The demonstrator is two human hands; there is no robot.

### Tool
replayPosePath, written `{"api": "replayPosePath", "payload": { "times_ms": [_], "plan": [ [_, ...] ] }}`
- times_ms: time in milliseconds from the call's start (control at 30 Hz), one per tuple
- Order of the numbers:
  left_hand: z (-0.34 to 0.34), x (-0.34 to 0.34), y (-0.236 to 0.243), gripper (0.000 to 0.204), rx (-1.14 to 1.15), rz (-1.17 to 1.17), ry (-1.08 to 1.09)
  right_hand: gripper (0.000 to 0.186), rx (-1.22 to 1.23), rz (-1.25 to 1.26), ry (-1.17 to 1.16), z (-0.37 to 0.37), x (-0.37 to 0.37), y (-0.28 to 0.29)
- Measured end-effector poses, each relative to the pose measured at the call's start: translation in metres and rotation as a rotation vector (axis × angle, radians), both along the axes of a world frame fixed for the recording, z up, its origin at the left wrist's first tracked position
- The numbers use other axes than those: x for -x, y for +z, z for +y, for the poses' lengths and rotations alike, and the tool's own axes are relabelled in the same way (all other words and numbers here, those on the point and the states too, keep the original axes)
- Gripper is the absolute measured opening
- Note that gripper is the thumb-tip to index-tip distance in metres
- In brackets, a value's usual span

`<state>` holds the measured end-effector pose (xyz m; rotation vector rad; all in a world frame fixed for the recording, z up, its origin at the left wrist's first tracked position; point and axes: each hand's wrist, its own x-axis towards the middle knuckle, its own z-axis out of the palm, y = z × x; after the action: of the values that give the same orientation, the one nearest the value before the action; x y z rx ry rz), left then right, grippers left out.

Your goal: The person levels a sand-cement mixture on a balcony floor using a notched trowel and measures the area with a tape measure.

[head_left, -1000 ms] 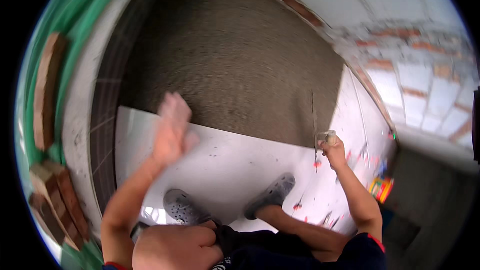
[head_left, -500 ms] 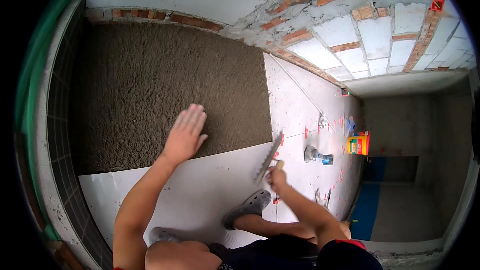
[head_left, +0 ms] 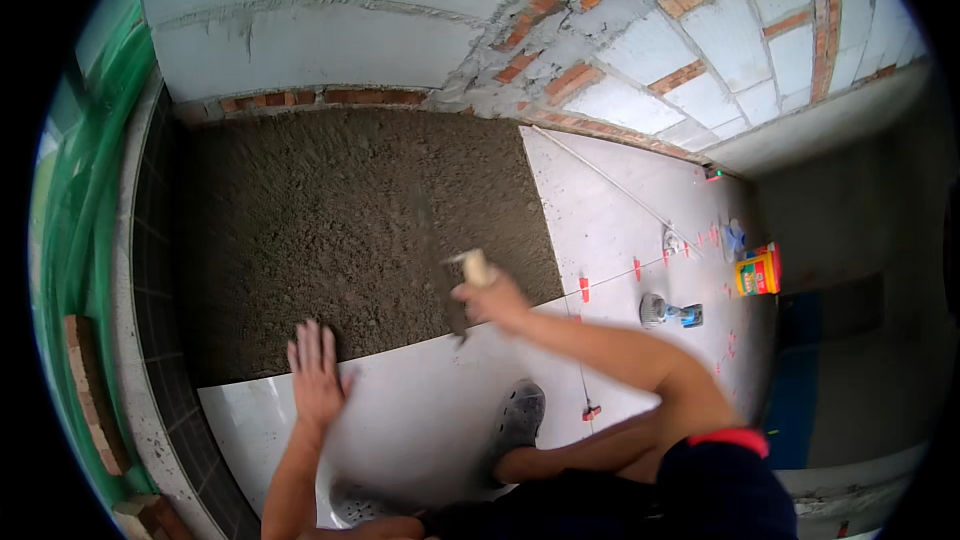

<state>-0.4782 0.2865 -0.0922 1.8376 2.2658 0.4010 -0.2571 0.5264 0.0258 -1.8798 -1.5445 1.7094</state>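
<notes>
My right hand (head_left: 499, 302) is closed round the pale handle of a notched trowel (head_left: 477, 268). The trowel's blade is smeared by motion, over the near right part of a bed of dark, grainy mortar (head_left: 310, 230). Its lower end reaches the edge of a large pale floor tile (head_left: 430, 385). Over on the left, my left hand (head_left: 318, 382) lies open at that same edge, fingers stretched out toward the mortar and the palm over the tile. Nothing is in it.
Laid tiles with red levelling clips (head_left: 585, 289) continue to the right. On them are a long rod (head_left: 605, 180), a blue-handled tool (head_left: 684, 315) and a yellow-red bucket (head_left: 757, 271). A block wall (head_left: 330, 50) borders the mortar; green sheeting (head_left: 105, 240) hangs at left.
My right hand has carried the trowel from above the tiles leftward and out over the mortar. My left hand has drawn back from the mortar to the tile's edge. The view has shifted.
</notes>
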Motion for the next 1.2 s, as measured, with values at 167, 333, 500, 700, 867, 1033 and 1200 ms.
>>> {"api": "replayPosePath", "payload": {
  "times_ms": [167,333,500,700,867,1033,1200],
  "plan": [
    [0.048,0.086,0.076,0.075,-0.403,0.283,0.253,0.033,-0.186,-0.266,0.126,0.1,-0.099,0.06],
    [-0.001,0.183,0.129,0.078,-0.261,0.492,0.41,0.023,-0.283,-0.253,-0.341,0.144,-0.189,-0.011],
    [-0.057,0.206,0.135,0.089,0.06,0.375,0.337,0.021,-0.303,-0.235,-0.538,0.158,-0.206,-0.056],
    [-0.055,0.205,0.134,0.098,0.201,0.488,0.402,0.036,-0.332,-0.184,-0.433,0.175,-0.138,-0.085],
    [-0.041,0.195,0.134,0.098,0.232,0.505,0.435,0.041,-0.555,-0.269,0.013,0.209,-0.116,-0.066],
    [-0.045,0.202,0.132,0.096,0.217,0.583,0.393,0.038,-0.64,-0.539,0.199,0.257,-0.087,-0.041],
    [-0.046,0.205,0.13,0.093,0.268,0.584,0.41,0.036,-0.556,-0.608,0.151,0.286,-0.08,-0.051]
  ]
}}
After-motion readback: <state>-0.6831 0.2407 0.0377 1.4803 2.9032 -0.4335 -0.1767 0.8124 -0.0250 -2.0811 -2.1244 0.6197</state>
